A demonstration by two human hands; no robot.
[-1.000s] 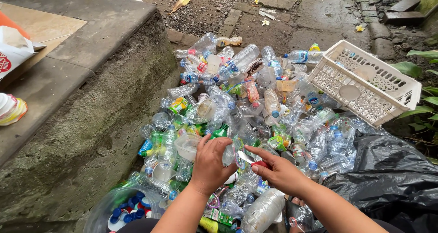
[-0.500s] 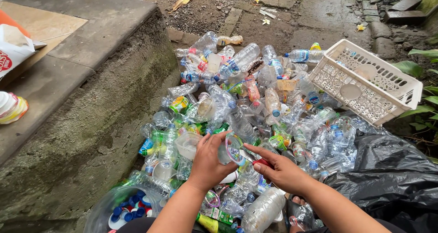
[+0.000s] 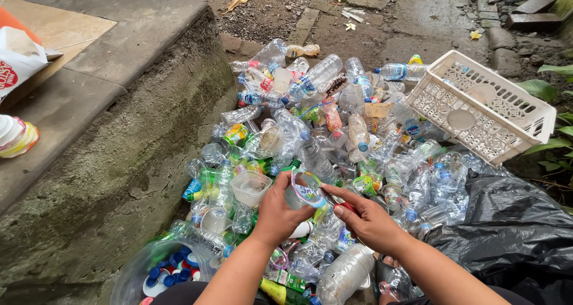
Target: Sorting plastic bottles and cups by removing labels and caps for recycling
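My left hand (image 3: 278, 214) grips a clear plastic cup (image 3: 305, 191) from the left, low in the middle of the head view. My right hand (image 3: 370, 221) pinches the thin lid film at the cup's rim, fingers on its right side, and a red-handled tool pokes out under that hand. Both hands hover over a big pile of clear plastic bottles (image 3: 334, 138) spread on the ground. A clear square tub (image 3: 249, 187) lies just left of my left hand.
A white plastic basket (image 3: 483, 105) lies tilted at the pile's right. Black plastic sheeting (image 3: 507, 233) covers the lower right. A clear bowl of bottle caps (image 3: 160, 273) sits at lower left beside a concrete ledge (image 3: 113, 132), which carries a bag and a cup.
Both hands have lifted the cup slightly out of the pile and my right hand has pulled the lid film further away from the rim.
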